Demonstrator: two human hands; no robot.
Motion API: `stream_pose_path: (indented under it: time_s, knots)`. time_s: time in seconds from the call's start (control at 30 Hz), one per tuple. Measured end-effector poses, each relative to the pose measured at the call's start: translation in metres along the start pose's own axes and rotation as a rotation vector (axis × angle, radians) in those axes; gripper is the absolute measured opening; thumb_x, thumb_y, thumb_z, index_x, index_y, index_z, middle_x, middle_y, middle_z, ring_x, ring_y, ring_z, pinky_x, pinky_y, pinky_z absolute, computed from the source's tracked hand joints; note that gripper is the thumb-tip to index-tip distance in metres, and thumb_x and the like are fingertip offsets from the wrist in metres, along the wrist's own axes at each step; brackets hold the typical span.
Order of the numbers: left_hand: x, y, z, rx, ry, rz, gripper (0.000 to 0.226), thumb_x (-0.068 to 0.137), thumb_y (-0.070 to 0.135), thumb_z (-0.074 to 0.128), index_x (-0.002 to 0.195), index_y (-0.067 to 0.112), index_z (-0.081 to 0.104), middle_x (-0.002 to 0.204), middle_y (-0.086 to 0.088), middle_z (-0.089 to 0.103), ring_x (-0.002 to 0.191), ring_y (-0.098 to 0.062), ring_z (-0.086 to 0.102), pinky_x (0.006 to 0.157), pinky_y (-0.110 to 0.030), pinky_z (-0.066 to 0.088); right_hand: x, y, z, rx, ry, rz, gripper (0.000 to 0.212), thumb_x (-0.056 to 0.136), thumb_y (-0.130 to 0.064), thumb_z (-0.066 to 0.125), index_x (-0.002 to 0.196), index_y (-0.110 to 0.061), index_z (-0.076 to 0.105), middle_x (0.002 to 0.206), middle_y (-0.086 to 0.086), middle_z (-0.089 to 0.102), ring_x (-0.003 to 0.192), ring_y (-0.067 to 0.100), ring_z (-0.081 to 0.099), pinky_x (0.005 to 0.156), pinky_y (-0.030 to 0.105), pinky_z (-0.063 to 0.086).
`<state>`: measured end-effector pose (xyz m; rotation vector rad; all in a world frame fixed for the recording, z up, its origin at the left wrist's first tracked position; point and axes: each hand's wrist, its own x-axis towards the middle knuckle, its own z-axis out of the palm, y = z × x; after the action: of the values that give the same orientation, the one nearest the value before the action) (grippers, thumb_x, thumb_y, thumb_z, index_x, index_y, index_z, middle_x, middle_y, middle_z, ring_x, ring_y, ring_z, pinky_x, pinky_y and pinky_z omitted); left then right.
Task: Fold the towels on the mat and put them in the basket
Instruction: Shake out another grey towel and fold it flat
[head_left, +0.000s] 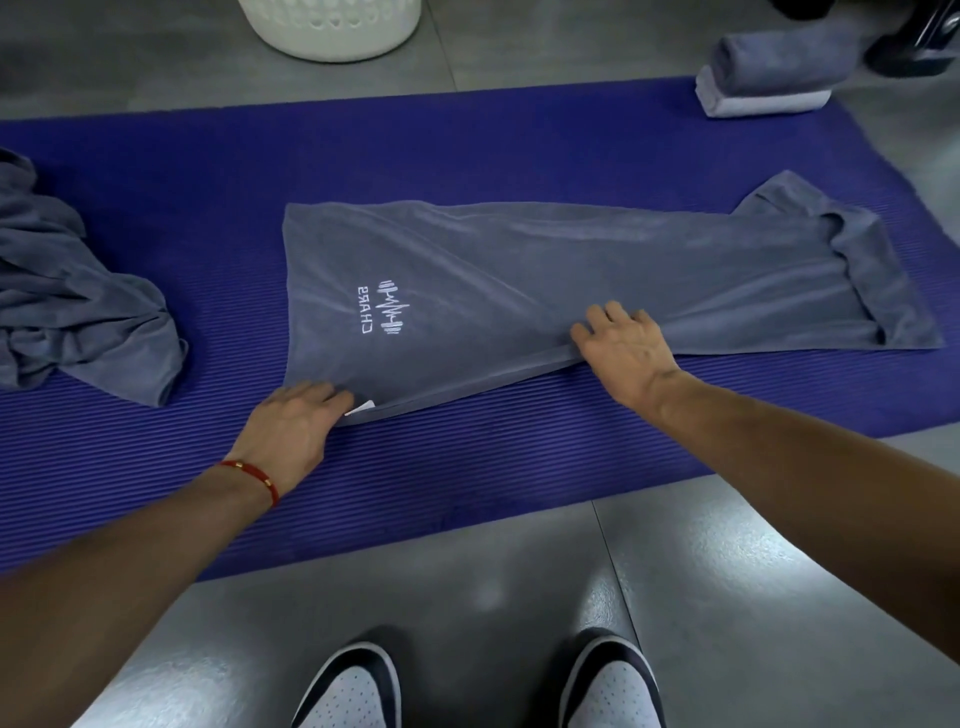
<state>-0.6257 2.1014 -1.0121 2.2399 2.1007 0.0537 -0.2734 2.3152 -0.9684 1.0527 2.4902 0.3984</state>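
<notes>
In the head view, the only one we have, we are leaning over the ribbed purple foam mat (156, 182) with a long grey terry towel bearing white embroidered lettering (519, 260) lying spread lengthwise across the mat's middle, its right end rumpled and turned over itself near the mat's right edge. Our left hand (291, 431) is resting at the towel's near left corner, next to a small white label (361, 408); its fingertips seem to be tucked at the hem, but we cannot tell whether they are pinching it or only touching it. Our right hand (621, 348) is lying flat, fingers spread and relaxed, pressing the near hem further along, gripping nothing. We judge we are squaring up the near edge for a fold, so doing it well means taking both near points firmly, carrying them evenly to the far edge, and first smoothing that bunched right end so the halves are matching. A crumpled heap of grey towels (78, 301) is waiting by the mat's left edge, a folded grey-and-white stack (769, 78) is sitting at the far right corner, and the white perforated plastic basket (332, 26) is standing on the floor beyond the mat's far edge, well apart from our hands.
</notes>
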Motion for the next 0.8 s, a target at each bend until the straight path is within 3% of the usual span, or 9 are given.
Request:
stream_pose_path:
  time_s: [0.2,0.3,0.43,0.5,0.6,0.67,0.73,0.8]
  knots:
    - [-0.005,0.006,-0.002,0.089,0.031,0.094,0.052,0.055,-0.021,0.071,0.097,0.01,0.067,0.081,-0.005,0.055,0.069,-0.028,0.056,0.061,-0.039,0.047,-0.015,0.009,0.01,0.05,-0.002,0.062,0.056,0.075,0.008,0.07,0.124,-0.009,0.048,0.121,0.012,0.044,0.106,0.029,0.052,0.088,0.044,0.053]
    - [-0.007,0.007,-0.001,0.111,0.03,0.103,0.05,0.054,-0.02,0.072,0.094,0.009,0.067,0.082,-0.006,0.056,0.069,-0.028,0.056,0.059,-0.039,0.046,-0.022,0.009,0.016,0.113,0.027,0.064,0.058,0.071,0.014,0.07,0.119,-0.009,0.048,0.116,0.012,0.047,0.099,0.028,0.055,0.074,0.038,0.053]
    - [-0.014,0.008,-0.002,0.138,0.026,0.115,0.045,0.054,-0.021,0.071,0.089,0.007,0.066,0.082,-0.008,0.054,0.068,-0.029,0.055,0.056,-0.039,0.047,-0.047,0.005,0.039,0.071,-0.026,-0.038,0.062,0.051,0.013,0.083,0.104,-0.01,0.061,0.093,0.008,0.061,0.078,0.029,0.062,0.055,0.038,0.053]
    - [-0.021,0.011,-0.001,0.143,0.023,0.128,0.044,0.054,-0.02,0.073,0.089,0.006,0.066,0.081,-0.008,0.053,0.067,-0.029,0.055,0.054,-0.039,0.048,-0.057,0.002,0.044,0.105,-0.077,-0.064,0.059,0.059,0.006,0.084,0.111,-0.014,0.063,0.099,0.006,0.064,0.085,0.028,0.066,0.063,0.039,0.055]
    - [-0.037,0.017,0.007,0.151,-0.04,0.153,0.053,0.048,-0.017,0.077,0.094,0.007,0.066,0.086,-0.008,0.055,0.071,-0.029,0.059,0.054,-0.041,0.053,-0.064,-0.001,0.043,0.179,-0.063,-0.097,0.052,0.084,0.001,0.066,0.131,-0.017,0.056,0.121,0.007,0.058,0.109,0.027,0.061,0.083,0.039,0.054]
    - [-0.045,0.021,0.012,0.155,-0.121,0.114,0.062,0.046,-0.014,0.079,0.102,0.01,0.064,0.089,-0.007,0.055,0.073,-0.028,0.061,0.059,-0.044,0.056,-0.068,-0.005,0.044,0.193,-0.053,-0.063,0.051,0.083,-0.002,0.068,0.13,-0.017,0.057,0.12,0.008,0.055,0.107,0.027,0.059,0.079,0.04,0.054]
    - [-0.05,0.023,0.013,0.158,-0.168,0.06,0.054,0.054,-0.005,0.077,0.103,0.011,0.062,0.091,-0.007,0.056,0.073,-0.029,0.062,0.062,-0.045,0.055,-0.073,-0.01,0.05,0.164,-0.078,-0.035,0.057,0.07,-0.001,0.079,0.122,-0.016,0.062,0.11,0.008,0.057,0.097,0.027,0.061,0.074,0.042,0.056]
    - [-0.05,0.029,0.01,0.171,-0.167,0.059,0.039,0.066,0.011,0.065,0.105,0.011,0.061,0.094,-0.007,0.056,0.076,-0.031,0.061,0.064,-0.046,0.051,-0.078,-0.011,0.053,0.187,-0.107,-0.033,0.059,0.07,-0.003,0.078,0.124,-0.015,0.059,0.111,0.009,0.059,0.099,0.029,0.062,0.089,0.047,0.054]
